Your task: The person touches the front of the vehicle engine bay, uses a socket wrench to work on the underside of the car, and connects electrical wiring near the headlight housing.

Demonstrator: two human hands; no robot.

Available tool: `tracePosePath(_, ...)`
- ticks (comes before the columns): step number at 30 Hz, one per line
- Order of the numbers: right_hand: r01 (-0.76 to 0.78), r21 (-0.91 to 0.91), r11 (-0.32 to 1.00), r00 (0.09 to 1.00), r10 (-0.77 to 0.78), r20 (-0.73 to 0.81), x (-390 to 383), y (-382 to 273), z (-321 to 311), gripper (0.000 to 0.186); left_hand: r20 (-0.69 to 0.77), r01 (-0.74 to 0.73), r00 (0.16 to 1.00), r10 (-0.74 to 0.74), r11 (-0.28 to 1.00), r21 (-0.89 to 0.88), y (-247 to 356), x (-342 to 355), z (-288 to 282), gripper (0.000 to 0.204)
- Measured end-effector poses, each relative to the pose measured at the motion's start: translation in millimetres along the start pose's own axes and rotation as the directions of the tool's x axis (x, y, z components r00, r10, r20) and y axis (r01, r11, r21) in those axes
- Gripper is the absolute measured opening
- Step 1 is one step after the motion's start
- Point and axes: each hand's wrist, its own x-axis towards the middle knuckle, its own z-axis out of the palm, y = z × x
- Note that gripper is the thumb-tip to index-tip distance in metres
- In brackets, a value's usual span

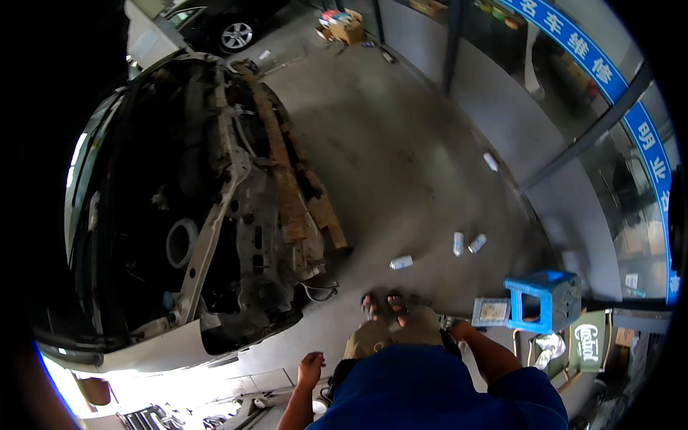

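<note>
My left hand [310, 368] hangs loosely curled at my left side, and nothing shows in it. The right hand [460, 330] is low beside my right thigh, its fingers closed and partly hidden; a small metallic shape shows at them, too small to name. To my left stands a car with its front stripped, its bare metal front frame [215, 240] and a rusty crossbar [290, 208] exposed. Neither hand touches the car.
Spray cans lie on the floor ahead: one can [401, 262], another can [458, 244] and more. A blue plastic stool [532, 290] stands right, near a green folding chair [588, 340]. A cardboard box [347, 30] and black car [208, 25] are far back.
</note>
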Motion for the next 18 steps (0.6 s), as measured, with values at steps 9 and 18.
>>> tracePosePath(9,-0.081,0.194,0.978,0.991,0.099,-0.086,-7,-13,-24,0.041,0.174,-0.163,0.975,0.14,0.979,0.125,107,102,47,0.027)
tracePosePath(18,-0.175,0.429,0.886,0.932,0.29,-0.219,-31,-8,-41,0.044,0.401,-0.3,0.891,0.213,0.939,0.167,189,184,109,0.026)
